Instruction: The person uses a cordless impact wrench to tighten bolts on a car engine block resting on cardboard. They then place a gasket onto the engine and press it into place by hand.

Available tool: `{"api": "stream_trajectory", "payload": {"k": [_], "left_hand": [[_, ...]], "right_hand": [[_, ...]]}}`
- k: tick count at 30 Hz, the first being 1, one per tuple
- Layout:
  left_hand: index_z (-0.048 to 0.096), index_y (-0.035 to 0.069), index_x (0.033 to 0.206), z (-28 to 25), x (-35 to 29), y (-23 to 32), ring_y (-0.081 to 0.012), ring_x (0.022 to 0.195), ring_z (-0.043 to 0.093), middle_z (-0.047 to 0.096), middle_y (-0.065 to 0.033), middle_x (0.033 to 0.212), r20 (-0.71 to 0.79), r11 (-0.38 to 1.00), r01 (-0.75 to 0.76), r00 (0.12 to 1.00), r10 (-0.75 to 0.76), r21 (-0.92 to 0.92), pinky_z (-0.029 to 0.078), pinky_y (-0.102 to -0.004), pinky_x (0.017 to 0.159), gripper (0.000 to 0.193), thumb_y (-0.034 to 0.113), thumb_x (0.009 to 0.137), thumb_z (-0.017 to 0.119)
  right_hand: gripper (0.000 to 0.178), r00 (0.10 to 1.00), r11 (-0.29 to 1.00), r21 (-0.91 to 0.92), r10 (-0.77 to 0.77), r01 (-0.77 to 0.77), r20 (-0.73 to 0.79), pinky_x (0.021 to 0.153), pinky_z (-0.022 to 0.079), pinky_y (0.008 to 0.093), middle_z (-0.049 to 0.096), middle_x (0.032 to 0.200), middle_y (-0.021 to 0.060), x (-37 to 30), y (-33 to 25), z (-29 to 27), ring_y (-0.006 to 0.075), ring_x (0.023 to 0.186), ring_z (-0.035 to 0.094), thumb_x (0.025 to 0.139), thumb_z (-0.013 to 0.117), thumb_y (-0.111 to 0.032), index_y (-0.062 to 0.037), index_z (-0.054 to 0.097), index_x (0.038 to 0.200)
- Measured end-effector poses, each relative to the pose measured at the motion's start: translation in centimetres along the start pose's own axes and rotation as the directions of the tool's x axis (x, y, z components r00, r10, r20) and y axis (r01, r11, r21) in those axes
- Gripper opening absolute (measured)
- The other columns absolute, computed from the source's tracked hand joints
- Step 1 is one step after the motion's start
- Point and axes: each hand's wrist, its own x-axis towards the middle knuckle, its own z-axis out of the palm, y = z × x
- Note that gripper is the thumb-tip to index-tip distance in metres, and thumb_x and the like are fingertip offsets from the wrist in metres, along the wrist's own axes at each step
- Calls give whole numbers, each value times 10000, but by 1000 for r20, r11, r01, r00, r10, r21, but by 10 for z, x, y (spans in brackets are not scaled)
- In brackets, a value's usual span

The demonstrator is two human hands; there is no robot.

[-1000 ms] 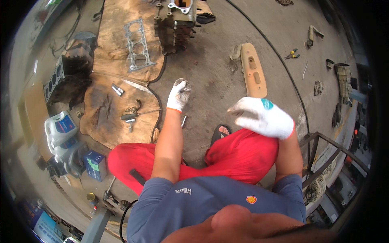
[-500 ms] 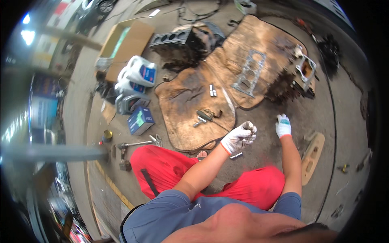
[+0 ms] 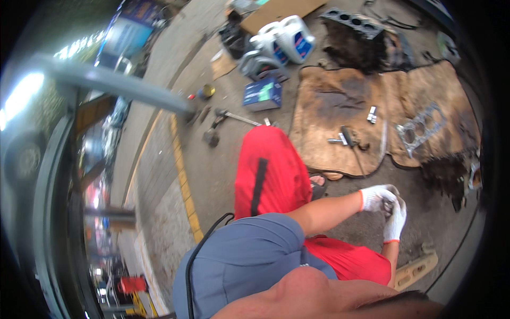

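Note:
My left hand (image 3: 376, 199) and my right hand (image 3: 394, 222), both in white knit gloves with orange cuffs, meet above the floor in front of my right knee. Their fingers are closed and pressed together; a small greyish patch shows between them, too blurred to name. Beyond them lies a stained tan mat (image 3: 329, 151). It bears a dark-handled screwdriver (image 3: 347, 136), a short silver T-shaped tool (image 3: 336, 141), a pair of silver sockets (image 3: 372, 115) and a flat metal head gasket (image 3: 421, 127).
A greasy engine block (image 3: 353, 45) stands behind the mat, another dirty engine part (image 3: 451, 178) at its right. To the left are white jugs (image 3: 294, 40), a blue box (image 3: 263, 94) and a long-handled wrench (image 3: 239, 118). A beige plastic piece (image 3: 417, 271) lies by my right forearm.
My right hand has come over to my left, and the two now touch. The whole view has swung left, so the mat and engine parts sit farther right.

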Motion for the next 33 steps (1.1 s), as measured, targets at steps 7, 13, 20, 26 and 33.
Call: {"api": "stream_trajectory", "payload": {"k": [7,13,20,26,33], "left_hand": [[622,125,978,-21,36,-20,-134,611,558,638,-34,807,-298,964,-243,917,264,105,422,-285,481,187,41,818,670],[626,152,891,-31,48,-18,-147,649,545,608,-12,773,-406,905,-421,817,409,64,443,-307,553,46,136,849,621],[667,143,893,-18,58,-16,-225,885,654,707,-62,907,-342,947,-237,927,153,-219,528,-388,881,171,289,941,591],[654,154,987,9,30,1,-238,888,640,678,-61,897,-382,998,-59,923,53,-6,543,-409,889,255,385,1071,590],[492,156,767,79,23,56,-72,458,288,370,67,601,-278,424,535,800,-531,731,251,-248,437,473,501,1084,550]], "right_hand": [[309,989,765,-626,-127,148,78,828,561,334,683,1182,131,53,8,-4,185,979,677,1096,465,-128,21,580,1341],[321,854,355,-806,-410,474,321,892,551,431,648,1257,208,53,-8,26,345,1068,687,1058,505,-80,17,569,1357],[426,773,135,-820,-446,557,451,890,539,472,666,1176,236,29,-43,35,422,1054,663,960,620,-89,-4,589,1376],[390,824,391,-736,-383,553,416,965,544,452,711,1224,216,-21,-81,7,377,1150,683,986,682,-302,-43,678,1278],[467,646,682,-727,-517,-86,-561,1066,503,410,662,1305,195,-127,-18,-151,322,1238,638,945,766,-243,-16,652,1337]]}}
